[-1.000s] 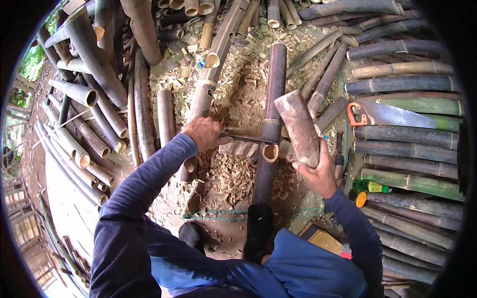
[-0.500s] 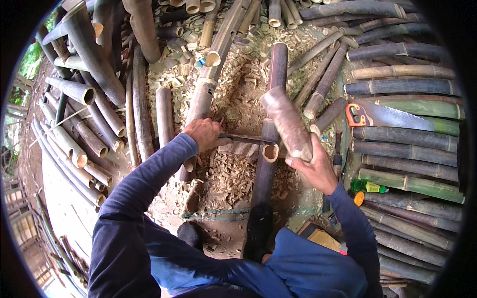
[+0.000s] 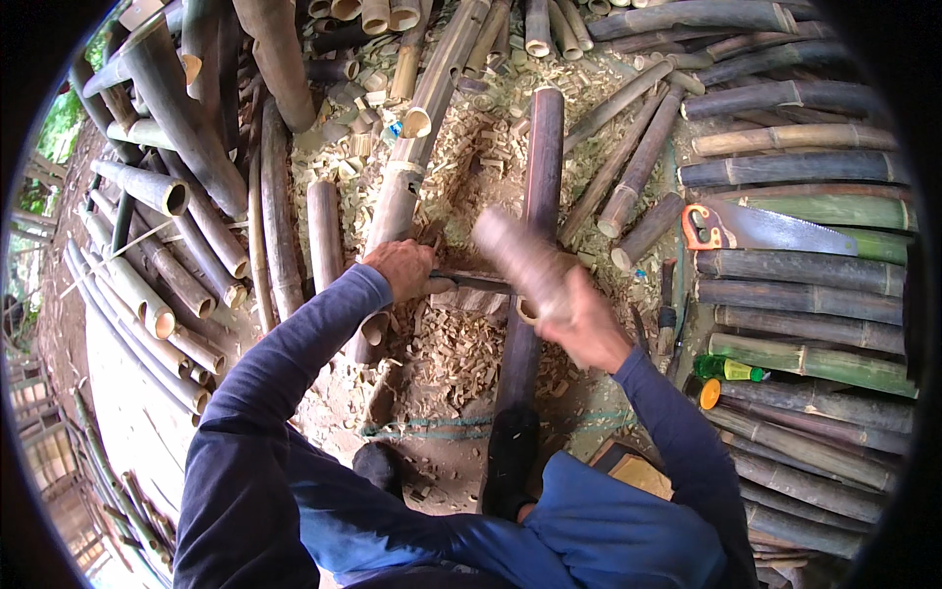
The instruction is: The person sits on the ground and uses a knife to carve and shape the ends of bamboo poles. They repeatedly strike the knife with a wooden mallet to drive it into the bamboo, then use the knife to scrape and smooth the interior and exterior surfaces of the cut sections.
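The dark bamboo pole (image 3: pixel 538 196) lies lengthwise before me, a blade (image 3: pixel 476 283) set across it. My left hand (image 3: pixel 400 269) grips the blade's handle; my right hand (image 3: pixel 581 316) clutches a blurred wooden billet (image 3: pixel 515 257) just above the pole.

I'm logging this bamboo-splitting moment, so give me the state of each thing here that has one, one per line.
Left hand: closed on the blade's handle.
Blade: held level, lying across the dark pole.
Right hand: gripping the wooden billet.
Wooden billet: raised, motion-blurred, over the blade.
Dark bamboo pole: lying flat, foot resting on its near end.
Handsaw: lying idle on the poles.
Green bottle: on its side, capped.
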The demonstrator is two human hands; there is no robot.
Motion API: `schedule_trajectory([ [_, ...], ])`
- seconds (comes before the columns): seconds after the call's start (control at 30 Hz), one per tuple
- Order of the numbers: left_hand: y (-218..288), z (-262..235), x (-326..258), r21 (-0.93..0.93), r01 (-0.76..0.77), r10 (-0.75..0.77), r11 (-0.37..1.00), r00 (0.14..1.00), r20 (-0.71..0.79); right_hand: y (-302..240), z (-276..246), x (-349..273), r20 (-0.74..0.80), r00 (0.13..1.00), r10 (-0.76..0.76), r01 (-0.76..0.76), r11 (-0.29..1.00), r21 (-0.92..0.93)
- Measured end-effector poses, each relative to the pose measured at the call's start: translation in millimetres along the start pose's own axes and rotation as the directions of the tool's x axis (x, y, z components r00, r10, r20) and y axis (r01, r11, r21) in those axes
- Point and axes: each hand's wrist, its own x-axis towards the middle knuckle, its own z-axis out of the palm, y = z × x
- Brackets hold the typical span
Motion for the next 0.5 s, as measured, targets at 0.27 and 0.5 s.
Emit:
schedule_trajectory([
  [0.27, 0, 38, -38, 0.137, -0.321, 0.34, 0.937, 0.929, -0.148, -3, -40, -14, 0.045, 0.999, 0.004, -0.025, 0.879, 0.476],
  [0.5, 38, 24, -18, -0.109, -0.097, 0.075, 0.989, 0.978, -0.194, 26, -44, -51, -0.086, 0.991, 0.106, -0.022, 0.747, 0.665],
])
